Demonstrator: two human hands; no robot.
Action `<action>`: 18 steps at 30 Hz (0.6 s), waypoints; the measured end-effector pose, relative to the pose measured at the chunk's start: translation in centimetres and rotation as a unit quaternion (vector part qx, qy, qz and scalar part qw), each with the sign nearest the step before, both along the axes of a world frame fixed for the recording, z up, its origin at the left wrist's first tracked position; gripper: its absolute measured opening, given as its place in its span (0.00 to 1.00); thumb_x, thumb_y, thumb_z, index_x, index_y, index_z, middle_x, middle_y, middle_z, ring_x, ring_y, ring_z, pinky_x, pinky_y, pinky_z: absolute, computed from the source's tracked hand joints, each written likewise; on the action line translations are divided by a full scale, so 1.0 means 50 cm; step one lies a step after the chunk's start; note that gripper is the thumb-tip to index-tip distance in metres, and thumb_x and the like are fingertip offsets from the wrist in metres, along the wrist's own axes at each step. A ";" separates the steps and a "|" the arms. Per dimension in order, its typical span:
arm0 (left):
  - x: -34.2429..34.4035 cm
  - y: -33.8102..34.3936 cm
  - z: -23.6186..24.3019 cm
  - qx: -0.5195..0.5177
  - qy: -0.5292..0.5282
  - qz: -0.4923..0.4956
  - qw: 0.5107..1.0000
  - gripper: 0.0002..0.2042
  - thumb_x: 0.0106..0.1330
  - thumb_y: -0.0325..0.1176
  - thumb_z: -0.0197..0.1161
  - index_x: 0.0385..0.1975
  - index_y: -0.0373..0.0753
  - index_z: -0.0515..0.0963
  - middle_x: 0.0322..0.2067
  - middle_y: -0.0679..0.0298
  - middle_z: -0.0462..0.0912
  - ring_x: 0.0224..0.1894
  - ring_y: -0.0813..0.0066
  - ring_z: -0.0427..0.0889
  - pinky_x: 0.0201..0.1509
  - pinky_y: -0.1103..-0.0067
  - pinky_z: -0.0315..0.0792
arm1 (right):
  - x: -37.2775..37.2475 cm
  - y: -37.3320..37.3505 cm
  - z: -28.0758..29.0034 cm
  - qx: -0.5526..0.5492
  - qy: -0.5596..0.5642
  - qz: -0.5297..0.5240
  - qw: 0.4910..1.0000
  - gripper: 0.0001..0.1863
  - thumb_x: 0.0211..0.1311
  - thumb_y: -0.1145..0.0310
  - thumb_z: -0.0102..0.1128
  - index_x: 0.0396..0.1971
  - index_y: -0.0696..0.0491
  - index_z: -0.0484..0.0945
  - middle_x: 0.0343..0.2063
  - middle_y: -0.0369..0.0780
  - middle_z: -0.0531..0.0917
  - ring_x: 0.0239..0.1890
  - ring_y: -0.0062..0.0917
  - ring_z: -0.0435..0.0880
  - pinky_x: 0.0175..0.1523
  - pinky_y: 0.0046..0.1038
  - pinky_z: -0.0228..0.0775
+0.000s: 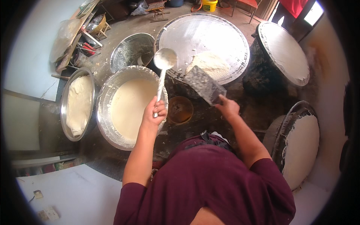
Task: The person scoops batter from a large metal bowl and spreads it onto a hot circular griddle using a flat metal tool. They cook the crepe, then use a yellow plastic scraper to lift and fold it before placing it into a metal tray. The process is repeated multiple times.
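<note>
My left hand (pixel 154 111) is closed round the handle of a ladle (pixel 165 59), whose batter-coated bowl is raised over the near left edge of a large round griddle (pixel 180 33). Below that hand stands a wide metal basin (pixel 103 108) of pale batter (pixel 133 101). In my right hand (pixel 228 108) is a flat, dark rectangular scraper (pixel 205 84), smeared with batter. Its far end reaches the griddle's near edge, beside a heap of pale batter (pixel 210 64). Whether the scraper touches the griddle, I cannot tell.
An oval bowl of dough (pixel 79 105) sits at the far left. Behind the basin is a metal tub (pixel 129 47). A small brown bowl (pixel 180 109) lies between basin and scraper. Round pale-topped surfaces stand at the right, one far (pixel 283 50), one near (pixel 302 150).
</note>
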State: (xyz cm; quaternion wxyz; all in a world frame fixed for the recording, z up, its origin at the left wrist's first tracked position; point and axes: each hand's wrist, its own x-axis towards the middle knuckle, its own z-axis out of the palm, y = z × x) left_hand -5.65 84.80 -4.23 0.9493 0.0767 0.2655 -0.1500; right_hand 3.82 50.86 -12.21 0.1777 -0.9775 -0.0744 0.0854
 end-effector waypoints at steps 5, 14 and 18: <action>-0.211 0.092 -0.012 0.306 0.119 0.080 0.941 0.09 0.67 0.41 0.47 0.41 0.47 0.65 0.14 0.74 0.63 0.09 0.87 0.56 0.11 0.86 0.52 | 0.064 -0.144 0.005 -0.102 -0.036 -0.120 0.987 0.30 0.44 0.49 0.66 0.51 0.31 0.71 0.30 0.37 0.82 0.31 0.31 0.81 0.33 0.32 0.70; -0.487 0.176 -0.111 0.768 0.237 -0.283 0.522 0.21 0.60 0.34 0.50 0.55 0.44 0.65 0.31 0.53 0.79 0.30 0.61 0.78 0.36 0.70 0.71 | -0.013 0.022 -0.044 0.424 0.202 -0.181 0.864 0.27 0.49 0.61 0.67 0.48 0.59 0.74 0.30 0.34 0.80 0.23 0.15 0.72 0.28 0.17 0.64; -0.443 0.150 -0.079 0.797 0.192 -0.383 0.427 0.22 0.59 0.36 0.50 0.55 0.48 0.66 0.43 0.48 0.76 0.48 0.50 0.73 0.52 0.64 0.65 | 0.016 0.056 0.004 -0.004 0.002 0.044 0.999 0.28 0.42 0.54 0.67 0.49 0.39 0.75 0.34 0.40 0.82 0.35 0.31 0.81 0.39 0.32 0.71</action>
